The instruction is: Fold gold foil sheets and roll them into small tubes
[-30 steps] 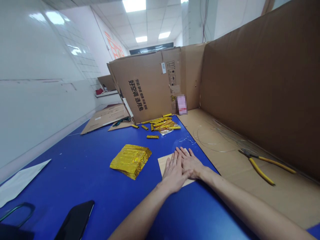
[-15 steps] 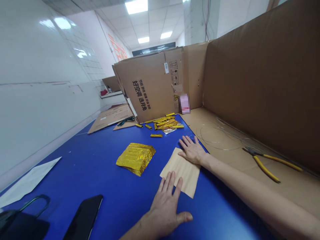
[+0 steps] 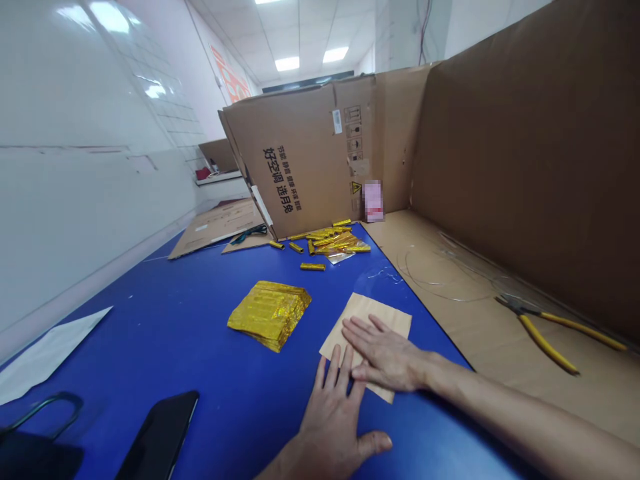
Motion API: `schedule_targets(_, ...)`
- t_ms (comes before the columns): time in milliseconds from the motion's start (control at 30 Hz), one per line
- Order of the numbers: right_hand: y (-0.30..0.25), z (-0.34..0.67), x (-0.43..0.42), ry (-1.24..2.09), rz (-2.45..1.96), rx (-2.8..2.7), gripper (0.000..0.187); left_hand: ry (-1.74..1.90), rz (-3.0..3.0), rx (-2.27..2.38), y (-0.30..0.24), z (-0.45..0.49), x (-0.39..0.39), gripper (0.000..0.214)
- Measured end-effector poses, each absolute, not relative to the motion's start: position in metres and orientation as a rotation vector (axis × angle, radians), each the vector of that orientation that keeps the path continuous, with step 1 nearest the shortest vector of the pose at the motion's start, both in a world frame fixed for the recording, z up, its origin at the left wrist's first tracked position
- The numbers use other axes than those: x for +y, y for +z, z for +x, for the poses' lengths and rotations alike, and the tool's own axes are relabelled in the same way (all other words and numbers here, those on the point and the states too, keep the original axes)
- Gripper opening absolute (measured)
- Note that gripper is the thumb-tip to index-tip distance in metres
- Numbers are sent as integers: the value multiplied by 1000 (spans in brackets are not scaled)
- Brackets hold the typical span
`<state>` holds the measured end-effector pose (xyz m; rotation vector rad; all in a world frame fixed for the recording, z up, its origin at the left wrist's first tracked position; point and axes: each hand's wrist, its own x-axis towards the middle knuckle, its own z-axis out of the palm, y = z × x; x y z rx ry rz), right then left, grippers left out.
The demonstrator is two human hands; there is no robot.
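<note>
A square sheet of pale tan paper (image 3: 385, 312) lies flat on the blue table (image 3: 200, 347). My right hand (image 3: 387, 353) rests open across the middle of the sheet, fingers pointing left. At the sheet's near left edge, my left hand (image 3: 333, 413) lies flat with its fingers spread and fingertips on the paper. The fingers of both hands almost meet. To the left of the sheet sits a stack of shiny gold foil sheets (image 3: 267, 310). Several small rolled gold tubes (image 3: 313, 267) are strewn farther back.
Cardboard walls (image 3: 310, 153) stand at the back and right. Yellow-handled pliers (image 3: 550, 327) lie on the cardboard at right, near thin wire (image 3: 440, 287). A phone (image 3: 160, 433), white paper (image 3: 45, 360) and a dark object with a looped handle (image 3: 40, 453) are at the left.
My right hand has slid from the sheet's far right corner toward me and left, onto its middle. My left hand stays at the near edge. The view has shifted slightly.
</note>
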<state>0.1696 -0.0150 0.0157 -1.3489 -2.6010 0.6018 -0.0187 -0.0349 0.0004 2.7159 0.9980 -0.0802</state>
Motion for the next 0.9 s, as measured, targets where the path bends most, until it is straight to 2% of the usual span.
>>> schedule_targets(333,5,197,15,370,-1693,-2508,75,-138,2666,1067,17,-14,-33,87)
schedule_targets(467,-4,171,11,272,-1938,-2287,77,-154,2621,1268,38,-17,-13,70)
schedule_targets(567,-10,157,11,224,-2042,-2182,78,-74,2590,1383,46,-11,-3,67)
schedule_targets(700,-14,155,14,217,-2098,-2161,70,114,2588,1256,32,14,-4,77)
schedule_targets(900,-13,155,15,227,-2136,-2173,69,56,2593,1258,5,28,15,84)
